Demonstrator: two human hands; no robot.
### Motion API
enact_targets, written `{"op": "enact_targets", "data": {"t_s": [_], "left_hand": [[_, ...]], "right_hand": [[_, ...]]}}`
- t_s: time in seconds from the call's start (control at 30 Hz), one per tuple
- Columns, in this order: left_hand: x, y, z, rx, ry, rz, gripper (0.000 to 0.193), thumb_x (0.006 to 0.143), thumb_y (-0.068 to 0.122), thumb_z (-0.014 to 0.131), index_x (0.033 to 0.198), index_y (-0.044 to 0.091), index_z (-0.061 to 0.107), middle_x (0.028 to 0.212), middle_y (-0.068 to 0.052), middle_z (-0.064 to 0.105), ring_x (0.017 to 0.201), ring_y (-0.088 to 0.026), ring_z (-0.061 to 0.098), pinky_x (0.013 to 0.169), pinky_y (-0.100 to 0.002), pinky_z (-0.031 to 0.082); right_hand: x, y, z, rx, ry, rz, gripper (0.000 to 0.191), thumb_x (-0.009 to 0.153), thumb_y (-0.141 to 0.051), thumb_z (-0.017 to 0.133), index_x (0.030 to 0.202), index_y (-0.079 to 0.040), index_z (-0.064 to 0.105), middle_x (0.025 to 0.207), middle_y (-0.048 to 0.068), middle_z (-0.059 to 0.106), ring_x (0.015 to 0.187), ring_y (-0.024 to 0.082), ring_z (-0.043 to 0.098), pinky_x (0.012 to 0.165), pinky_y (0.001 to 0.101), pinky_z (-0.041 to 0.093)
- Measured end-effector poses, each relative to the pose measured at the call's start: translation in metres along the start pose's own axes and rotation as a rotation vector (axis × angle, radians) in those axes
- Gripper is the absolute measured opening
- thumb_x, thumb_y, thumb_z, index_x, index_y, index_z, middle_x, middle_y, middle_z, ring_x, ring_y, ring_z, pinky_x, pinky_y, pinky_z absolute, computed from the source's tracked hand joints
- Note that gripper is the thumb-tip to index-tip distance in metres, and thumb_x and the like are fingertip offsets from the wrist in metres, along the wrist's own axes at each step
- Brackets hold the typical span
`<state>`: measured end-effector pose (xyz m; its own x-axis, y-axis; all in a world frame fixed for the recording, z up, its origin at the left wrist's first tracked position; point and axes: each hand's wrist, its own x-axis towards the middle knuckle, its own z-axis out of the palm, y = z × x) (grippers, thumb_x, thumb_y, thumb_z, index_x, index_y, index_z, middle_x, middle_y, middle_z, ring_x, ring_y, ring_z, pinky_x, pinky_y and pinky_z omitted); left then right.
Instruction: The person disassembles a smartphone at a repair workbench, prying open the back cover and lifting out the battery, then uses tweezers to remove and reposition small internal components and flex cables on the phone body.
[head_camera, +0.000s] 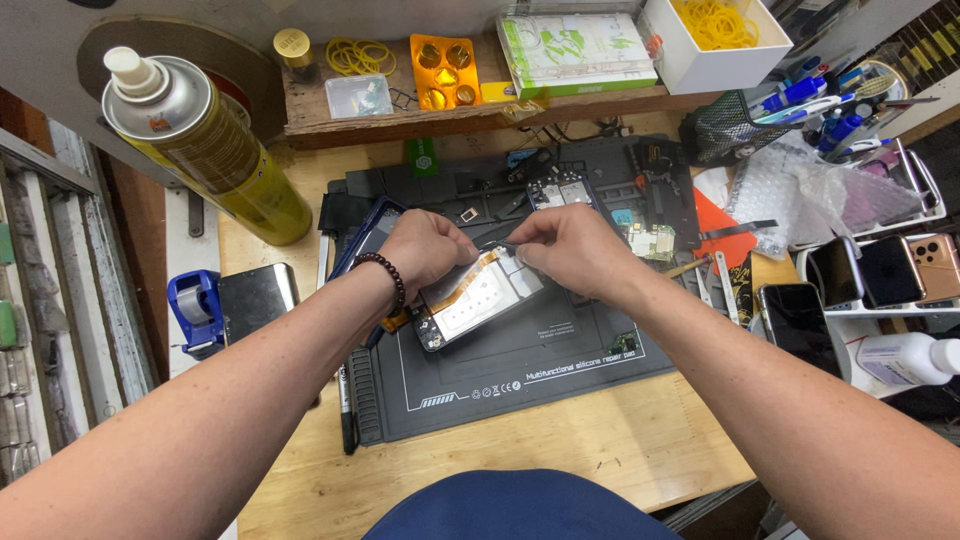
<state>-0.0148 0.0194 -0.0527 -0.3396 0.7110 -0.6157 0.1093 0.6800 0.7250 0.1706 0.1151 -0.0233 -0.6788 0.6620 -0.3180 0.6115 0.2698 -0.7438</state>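
The left hand (425, 250) pins the upper left edge of the opened phone (478, 300), fingers curled shut on it; the right hand (565, 250) pinches a thin dark strip at the phone's top edge. Judging by that grip, this goes best with the left hand pressing flat and steady while the right pulls low and slowly, sparing the orange ribbon cable (462, 275). The phone lies tilted at the middle of the dark repair mat (520, 375), showing a pale inner plate in a black frame.
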Motion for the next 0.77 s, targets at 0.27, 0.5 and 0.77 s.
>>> {"op": "enact_targets", "data": {"t_s": [0.27,0.5,0.77], "left_hand": [[0.001,-0.003,0.001,-0.029,-0.005,0.030,0.005,0.085,0.010,0.076,0.085,0.005,0.076,0.082,-0.010,0.076,0.068,-0.015,0.070,0.061,-0.032,0.057],[0.006,-0.007,0.002,-0.022,-0.002,0.049,0.005,0.085,0.010,0.077,0.085,0.005,0.076,0.081,-0.009,0.076,0.068,-0.014,0.069,0.061,-0.032,0.056],[0.012,-0.013,0.003,-0.043,-0.009,0.058,0.005,0.085,0.010,0.077,0.085,0.005,0.076,0.081,-0.009,0.077,0.069,-0.014,0.069,0.062,-0.033,0.057]], "right_hand": [[-0.011,-0.002,0.001,-0.153,0.072,-0.046,0.023,0.084,-0.018,0.072,0.104,-0.010,0.079,0.084,0.007,0.079,0.075,0.015,0.073,0.070,0.0304,0.056],[-0.015,-0.002,0.004,-0.118,0.094,-0.147,0.024,0.084,-0.017,0.070,0.105,-0.010,0.078,0.093,0.009,0.080,0.081,0.017,0.076,0.075,0.0310,0.058],[-0.017,0.004,0.007,-0.181,0.140,-0.277,0.022,0.086,-0.014,0.068,0.104,-0.008,0.079,0.101,0.009,0.078,0.092,0.023,0.076,0.082,0.0327,0.058]]}}
